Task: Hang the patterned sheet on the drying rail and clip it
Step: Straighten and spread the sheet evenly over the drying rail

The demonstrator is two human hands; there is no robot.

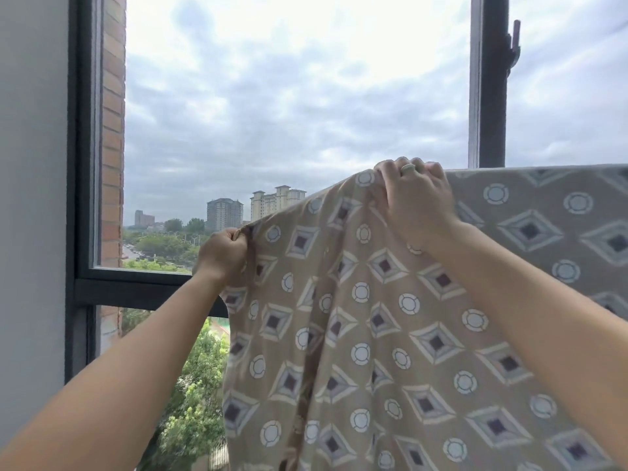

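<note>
A tan sheet [367, 334] printed with diamonds and circles hangs in front of the window. Its right part drapes over a straight horizontal line at the top, and the rail beneath that fold is hidden by the cloth. My left hand [222, 254] grips the sheet's left edge in a fist, lower than the fold. My right hand [413, 205] holds the top fold with curled fingers, a ring on one finger. Between the two hands the cloth slopes down to the left. No clip is in view.
A dark window frame [81, 164] and a grey wall [30, 198] stand at the left. A vertical frame post with a handle [513, 45] rises at the upper right. Beyond the glass are trees, buildings and cloudy sky.
</note>
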